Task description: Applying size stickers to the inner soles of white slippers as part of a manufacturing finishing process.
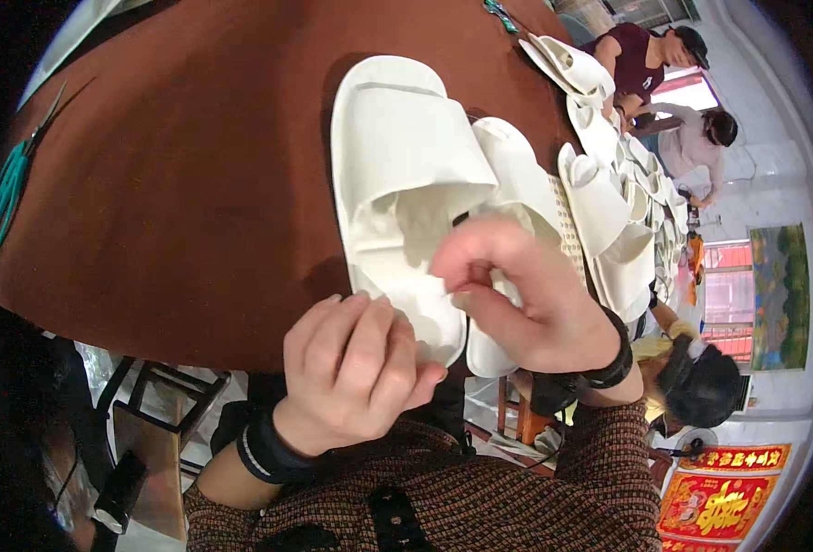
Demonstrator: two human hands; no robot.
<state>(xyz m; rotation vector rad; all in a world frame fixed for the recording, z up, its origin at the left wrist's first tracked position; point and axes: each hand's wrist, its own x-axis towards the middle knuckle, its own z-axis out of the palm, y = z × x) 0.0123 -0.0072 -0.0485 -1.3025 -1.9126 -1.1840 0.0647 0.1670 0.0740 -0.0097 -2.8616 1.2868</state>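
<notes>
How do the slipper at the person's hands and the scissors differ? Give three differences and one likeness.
Colour: the slipper is white; the scissors have teal handles.
Shape: the slipper is broad with a rounded toe; the scissors are slim and pointed.
Place: the slipper has both hands at its heel end; the scissors lie untouched, farther left.
Shared: toe and blades point away from the person.

Brown-black checked clothing (480, 497), pale-lined black left wristband (263, 450), black right wristband (621, 353)
</notes>
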